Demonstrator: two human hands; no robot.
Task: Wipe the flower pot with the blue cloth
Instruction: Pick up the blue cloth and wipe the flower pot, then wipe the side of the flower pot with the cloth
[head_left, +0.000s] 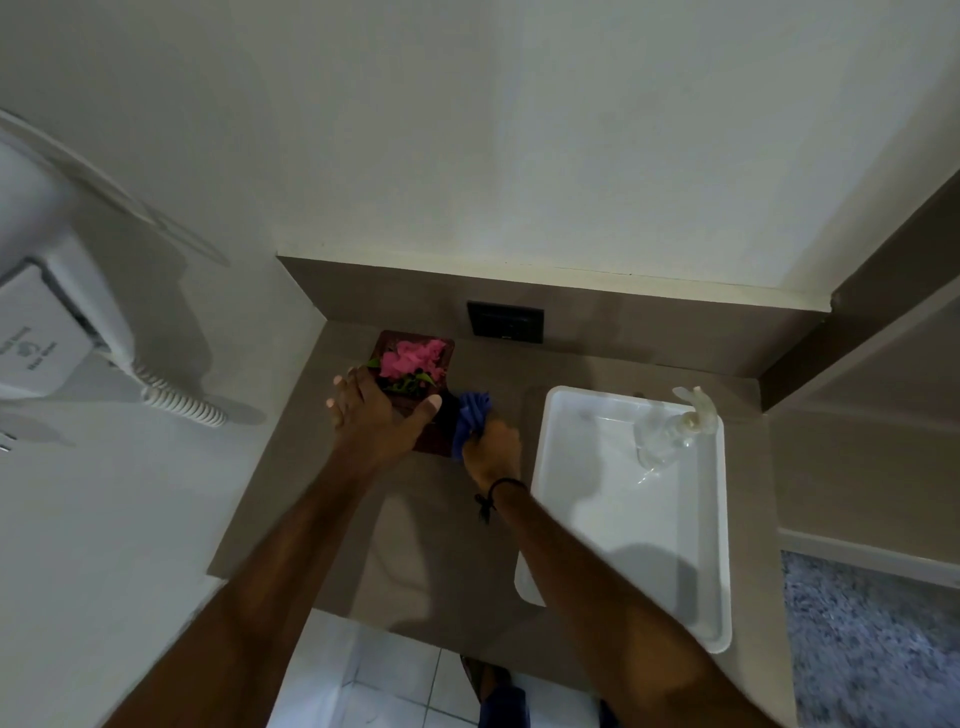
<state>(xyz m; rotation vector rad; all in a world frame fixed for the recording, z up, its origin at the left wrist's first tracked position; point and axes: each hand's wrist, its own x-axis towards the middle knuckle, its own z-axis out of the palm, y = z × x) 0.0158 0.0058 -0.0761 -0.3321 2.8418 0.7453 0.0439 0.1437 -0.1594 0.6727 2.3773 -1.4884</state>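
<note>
A dark brown square flower pot (435, 434) with pink flowers (413, 357) and green leaves stands at the back left of a grey-brown counter (405, 545). My left hand (371, 415) grips the pot's near rim from the left, thumb over the front edge. My right hand (491, 452) holds a bunched blue cloth (470, 418) pressed against the pot's right side. A black cord is tied around my right wrist.
A white rectangular tray (623, 525) lies on the counter's right side with a clear pump bottle (670, 431) on it. A black wall plate (505, 322) sits behind the pot. A white wall hair dryer with coiled cord (182, 402) hangs left. Tiled floor lies below.
</note>
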